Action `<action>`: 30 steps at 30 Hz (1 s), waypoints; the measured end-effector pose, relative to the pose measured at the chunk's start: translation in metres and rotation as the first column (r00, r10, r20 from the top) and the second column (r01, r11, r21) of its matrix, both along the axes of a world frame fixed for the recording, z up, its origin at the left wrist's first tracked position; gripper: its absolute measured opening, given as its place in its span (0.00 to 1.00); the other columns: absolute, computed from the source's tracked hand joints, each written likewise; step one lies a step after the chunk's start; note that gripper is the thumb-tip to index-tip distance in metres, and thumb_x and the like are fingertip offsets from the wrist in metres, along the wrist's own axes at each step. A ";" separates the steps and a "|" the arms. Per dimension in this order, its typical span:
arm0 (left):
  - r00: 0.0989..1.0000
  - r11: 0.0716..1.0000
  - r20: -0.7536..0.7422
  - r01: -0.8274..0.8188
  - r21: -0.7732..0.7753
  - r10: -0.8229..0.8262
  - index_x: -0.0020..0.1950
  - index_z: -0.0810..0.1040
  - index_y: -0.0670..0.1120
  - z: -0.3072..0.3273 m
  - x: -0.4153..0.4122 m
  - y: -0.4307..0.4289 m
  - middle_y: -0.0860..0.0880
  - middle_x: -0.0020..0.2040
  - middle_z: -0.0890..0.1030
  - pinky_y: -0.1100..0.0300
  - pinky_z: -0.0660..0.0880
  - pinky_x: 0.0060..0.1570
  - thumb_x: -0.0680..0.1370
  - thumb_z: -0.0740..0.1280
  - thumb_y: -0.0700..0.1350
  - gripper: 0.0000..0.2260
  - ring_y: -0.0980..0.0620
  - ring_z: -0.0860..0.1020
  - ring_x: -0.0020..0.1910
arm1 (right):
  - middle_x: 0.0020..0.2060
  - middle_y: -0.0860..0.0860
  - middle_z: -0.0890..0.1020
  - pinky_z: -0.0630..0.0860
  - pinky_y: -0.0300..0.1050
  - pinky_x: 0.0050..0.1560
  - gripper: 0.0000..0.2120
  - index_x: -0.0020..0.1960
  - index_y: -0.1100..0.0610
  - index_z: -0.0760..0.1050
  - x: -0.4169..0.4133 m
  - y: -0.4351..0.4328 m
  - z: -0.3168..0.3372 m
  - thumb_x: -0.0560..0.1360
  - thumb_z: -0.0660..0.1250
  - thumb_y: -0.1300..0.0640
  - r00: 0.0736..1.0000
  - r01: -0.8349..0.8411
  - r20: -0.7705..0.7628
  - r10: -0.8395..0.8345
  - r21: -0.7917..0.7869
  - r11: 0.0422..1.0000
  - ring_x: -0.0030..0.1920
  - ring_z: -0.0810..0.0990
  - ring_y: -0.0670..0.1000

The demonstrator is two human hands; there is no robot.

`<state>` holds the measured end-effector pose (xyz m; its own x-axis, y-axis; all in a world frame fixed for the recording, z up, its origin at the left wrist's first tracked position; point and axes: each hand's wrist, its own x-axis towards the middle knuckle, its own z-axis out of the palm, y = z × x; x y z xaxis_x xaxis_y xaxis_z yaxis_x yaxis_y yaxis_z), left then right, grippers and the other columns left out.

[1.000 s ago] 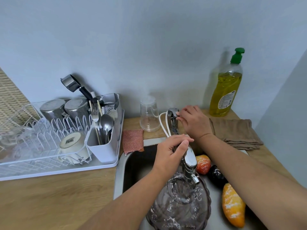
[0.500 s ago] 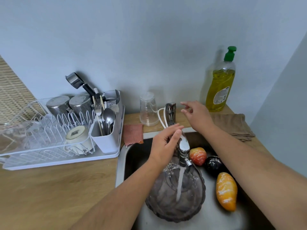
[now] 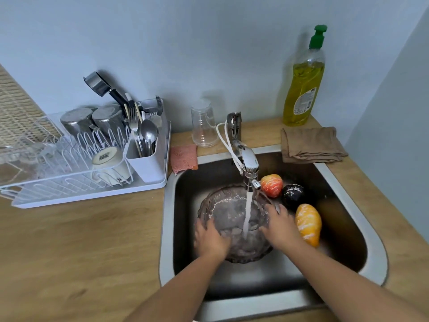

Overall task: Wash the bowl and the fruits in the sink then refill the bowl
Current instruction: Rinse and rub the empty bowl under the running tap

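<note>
So your left hand (image 3: pixel 210 238) has its grip wrapped over the near-left rim of the glass bowl (image 3: pixel 232 217), fingers curled onto the edge and touching the wet inside. Your right hand (image 3: pixel 282 226) is doing the same on the right rim, fingers spread a bit and pressed against the glass, so both grips are clamped on the bowl rather than loose. It's a little motion-blurred around the fingertips, so I can't tell exactly how deep they hook in.

The bowl sits down in the sink (image 3: pixel 362 219), left of centre, right under the tap (image 3: pixel 248 163). Water is running in a straight stream into the middle of the bowl, between your two hands.

The fruits are in the sink too, to the right of the bowl: a red-orange one (image 3: pixel 272 185) at the back, a dark one (image 3: pixel 293 195) just beside it, and an orange-yellow one (image 3: pixel 308 225) right next to your right hand.

Up on the desk (image 3: pixel 81 247) you've got a dish rack (image 3: pixel 76 159) on the left, a clear cup (image 3: pixel 204 126) upside down behind the sink, a soap bottle (image 3: pixel 304 89) and a folded brown cloth (image 3: pixel 312 145).
</note>
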<state>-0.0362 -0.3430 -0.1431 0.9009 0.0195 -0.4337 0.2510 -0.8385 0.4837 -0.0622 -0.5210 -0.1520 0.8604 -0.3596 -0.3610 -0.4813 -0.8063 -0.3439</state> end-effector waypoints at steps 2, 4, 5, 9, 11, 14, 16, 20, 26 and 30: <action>0.999 1.000 -0.048 -0.024 -0.009 0.023 0.75 0.60 0.53 -0.002 -0.007 0.001 0.44 0.79 0.46 0.50 0.59 0.72 0.72 0.71 0.56 0.35 0.42 0.56 0.76 | 0.73 0.61 0.59 0.66 0.54 0.68 0.37 0.76 0.53 0.52 0.003 0.000 -0.003 0.75 0.68 0.49 0.999 0.041 0.006 -0.042 0.086 0.995 0.70 0.65 0.63; 0.987 0.988 -0.137 -0.100 -0.118 0.083 0.74 0.61 0.52 -0.002 -0.009 0.002 0.41 0.77 0.48 0.53 0.65 0.68 0.70 0.74 0.54 0.36 0.39 0.65 0.71 | 0.70 0.61 0.64 0.69 0.52 0.64 0.38 0.76 0.55 0.50 0.006 0.000 -0.005 0.75 0.68 0.53 0.997 0.080 -0.003 -0.080 0.132 0.988 0.67 0.70 0.62; 0.979 0.976 -0.171 -0.138 -0.166 0.109 0.74 0.62 0.51 -0.002 -0.009 0.003 0.39 0.75 0.52 0.54 0.67 0.67 0.70 0.74 0.51 0.36 0.39 0.69 0.68 | 0.69 0.62 0.66 0.69 0.51 0.63 0.38 0.77 0.56 0.49 0.007 0.000 -0.006 0.75 0.67 0.54 0.995 0.095 -0.012 -0.094 0.134 0.986 0.66 0.71 0.62; 0.980 0.967 -0.135 -0.170 -0.191 0.145 0.73 0.65 0.52 0.003 -0.007 0.008 0.40 0.67 0.62 0.56 0.72 0.62 0.72 0.72 0.43 0.31 0.41 0.75 0.58 | 0.66 0.63 0.69 0.70 0.50 0.61 0.35 0.78 0.58 0.45 0.006 -0.001 -0.011 0.77 0.60 0.60 0.987 0.145 -0.090 -0.134 0.139 0.980 0.64 0.72 0.62; 0.988 0.971 -0.077 -0.143 -0.189 0.130 0.72 0.67 0.53 0.005 -0.007 0.013 0.41 0.67 0.62 0.57 0.74 0.60 0.72 0.70 0.39 0.29 0.43 0.76 0.54 | 0.65 0.63 0.72 0.71 0.49 0.59 0.32 0.77 0.59 0.49 0.003 0.002 -0.011 0.77 0.60 0.59 0.980 0.176 -0.127 -0.154 0.187 0.966 0.64 0.73 0.62; 0.985 0.960 -0.050 -0.174 -0.220 0.167 0.71 0.70 0.53 0.006 -0.004 0.021 0.42 0.65 0.71 0.60 0.74 0.57 0.72 0.68 0.35 0.28 0.46 0.76 0.53 | 0.59 0.60 0.77 0.74 0.47 0.47 0.24 0.69 0.61 0.64 -0.004 0.003 -0.009 0.74 0.61 0.59 0.974 0.198 -0.154 -0.164 0.242 0.950 0.57 0.77 0.61; 0.973 0.933 -0.074 -0.233 -0.274 0.221 0.72 0.69 0.53 0.011 -0.001 0.023 0.44 0.63 0.76 0.60 0.75 0.55 0.73 0.66 0.36 0.28 0.46 0.77 0.56 | 0.50 0.58 0.79 0.72 0.44 0.35 0.18 0.62 0.61 0.71 -0.010 0.004 -0.006 0.72 0.61 0.59 0.974 0.207 -0.159 -0.164 0.304 0.930 0.46 0.77 0.58; 0.967 0.915 -0.126 -0.250 -0.318 0.220 0.75 0.64 0.53 0.028 0.003 0.020 0.44 0.68 0.73 0.57 0.75 0.54 0.75 0.65 0.36 0.29 0.44 0.75 0.61 | 0.44 0.60 0.82 0.73 0.43 0.30 0.11 0.53 0.63 0.77 -0.020 0.011 0.002 0.72 0.61 0.64 0.953 0.299 -0.179 -0.243 0.452 0.840 0.33 0.78 0.55; 0.984 0.950 -0.156 -0.126 -0.284 0.084 0.76 0.61 0.56 0.060 0.021 0.024 0.45 0.74 0.64 0.42 0.82 0.41 0.75 0.57 0.29 0.34 0.34 0.75 0.59 | 0.30 0.53 0.76 0.68 0.37 0.25 0.07 0.40 0.57 0.72 -0.030 0.018 0.017 0.74 0.67 0.64 0.956 0.273 -0.247 -0.156 0.566 0.778 0.25 0.72 0.47; 0.993 0.981 -0.105 0.034 -0.192 -0.055 0.76 0.63 0.54 0.080 0.036 0.028 0.43 0.74 0.64 0.44 0.82 0.43 0.76 0.57 0.28 0.32 0.32 0.74 0.61 | 0.37 0.56 0.79 0.69 0.40 0.29 0.11 0.47 0.56 0.74 -0.035 0.031 0.014 0.71 0.72 0.52 0.967 0.139 -0.255 0.001 0.531 0.836 0.30 0.73 0.50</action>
<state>-0.0003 -0.3148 -0.0635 0.8459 -0.1117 -0.5216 0.2754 -0.7459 0.6064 -0.0969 -0.4899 -0.1378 0.7047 -0.1012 -0.7023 -0.6510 -0.4860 -0.5831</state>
